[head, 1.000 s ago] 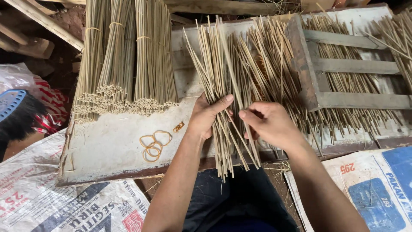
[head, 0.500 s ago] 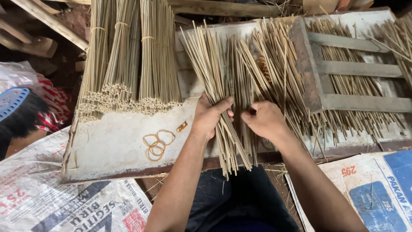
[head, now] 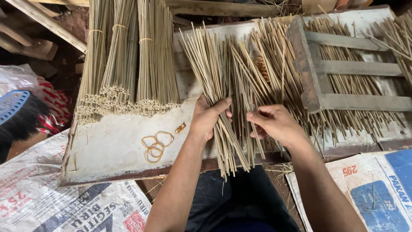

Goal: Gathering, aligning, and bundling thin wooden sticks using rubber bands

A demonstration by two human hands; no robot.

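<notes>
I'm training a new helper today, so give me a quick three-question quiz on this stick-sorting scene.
1. True or false: the left hand is closed around a fanned bunch of thin sticks.
2. Which lies nearest the rubber bands on the white board? A) the wooden frame B) the tied stick bundles C) the blue-printed sack
3. What is the right hand doing?

Key:
1. True.
2. B.
3. Pinching a few loose sticks between thumb and fingers, just right of the bunch held in the left hand.
</notes>
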